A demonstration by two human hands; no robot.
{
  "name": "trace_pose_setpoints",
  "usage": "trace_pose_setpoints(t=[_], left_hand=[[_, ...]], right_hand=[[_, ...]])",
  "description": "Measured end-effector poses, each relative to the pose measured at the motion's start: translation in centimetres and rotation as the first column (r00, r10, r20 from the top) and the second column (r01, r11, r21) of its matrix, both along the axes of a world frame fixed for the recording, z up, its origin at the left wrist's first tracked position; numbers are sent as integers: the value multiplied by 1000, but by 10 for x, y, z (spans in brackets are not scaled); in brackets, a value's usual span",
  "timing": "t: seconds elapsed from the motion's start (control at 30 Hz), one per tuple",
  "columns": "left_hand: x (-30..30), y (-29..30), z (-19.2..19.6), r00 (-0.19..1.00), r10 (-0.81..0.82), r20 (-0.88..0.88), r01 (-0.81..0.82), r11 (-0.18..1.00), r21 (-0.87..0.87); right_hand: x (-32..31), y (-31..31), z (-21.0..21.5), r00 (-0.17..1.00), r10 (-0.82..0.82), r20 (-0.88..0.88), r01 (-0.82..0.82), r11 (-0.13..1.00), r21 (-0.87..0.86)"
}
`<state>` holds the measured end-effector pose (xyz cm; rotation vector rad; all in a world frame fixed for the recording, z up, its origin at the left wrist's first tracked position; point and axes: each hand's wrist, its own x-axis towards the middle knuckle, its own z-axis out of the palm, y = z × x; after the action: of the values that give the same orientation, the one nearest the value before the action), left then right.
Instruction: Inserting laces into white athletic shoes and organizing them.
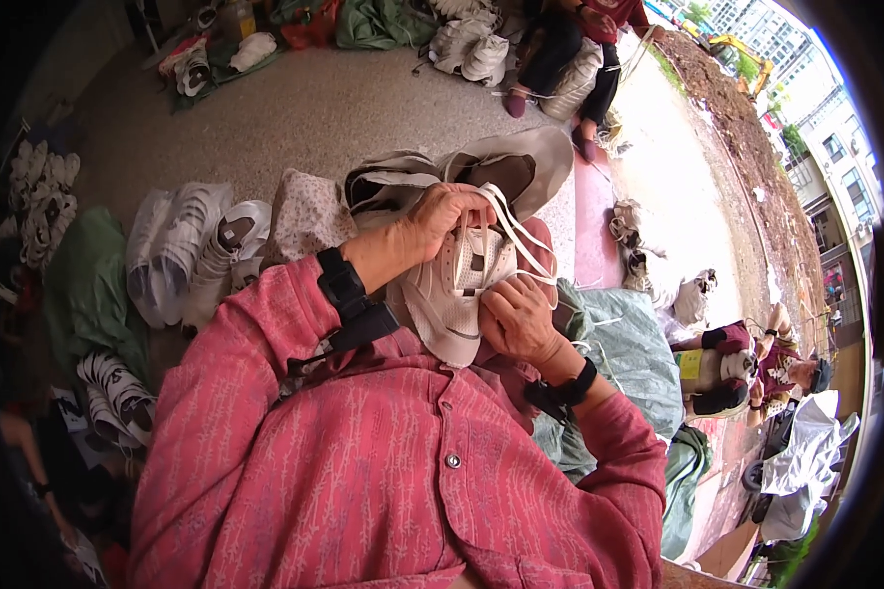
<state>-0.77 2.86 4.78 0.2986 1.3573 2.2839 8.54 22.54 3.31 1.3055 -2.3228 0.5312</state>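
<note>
The step in hand looks to be lacing: a pale beige and white shoe with a rounded toe and a perforated upper (447, 332) is held between the two hands, just in front of the red patterned shirt (363, 461), with its toe directed to the person's body. What carries the shoe from below is hidden, so I cannot say whether it rests on something. The left hand (447, 218) is at the far end of the shoe, and its thumb and fingertips are closed in a pinch upon the long, flat, off-white lace (507, 218). The right hand (521, 319) lies against the right side of the shoe, near the eyelets, with its fingers bent inward; whether they grip the lace there or only the edge of the upper, I cannot tell. In my judgement, the next move calls for drawing the loose lace through the eyelets evenly, without twisting it, while the right hand keeps the shoe steady. As for its look, the shoe has a smooth, light toe, small holes over its upper, and a dark rectangular mark in the middle of the tongue part. Some lace already crosses the opening, while the rest falls in wide, slack loops over the right side. Just beyond the shoe are two grey shoe-like pieces with dark insides (538, 147).
</note>
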Motion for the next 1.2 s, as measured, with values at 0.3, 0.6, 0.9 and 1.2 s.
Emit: trace_pose_setpoints(t=[0.3, 0.6, 0.9, 1.2], left_hand=[[21, 9, 10, 826, -100, -554, -163, 899, -407], [86, -12, -7, 413, -292, -863, -753, 423, -504], [63, -39, -25, 179, -370, -912, -691, 612, -385], [57, -38, -27, 369, -152, -917, -578, 735, -354]], right_hand=[[-1, 23, -7, 648, 123, 752, 535, 629, -564], [-31, 3, -1, 652, 63, 756, 590, 583, -558], [-28, -59, -21, 717, -242, 654, 671, 493, -554], [-43, -46, -48, 754, -251, 607, 637, 503, -584]])
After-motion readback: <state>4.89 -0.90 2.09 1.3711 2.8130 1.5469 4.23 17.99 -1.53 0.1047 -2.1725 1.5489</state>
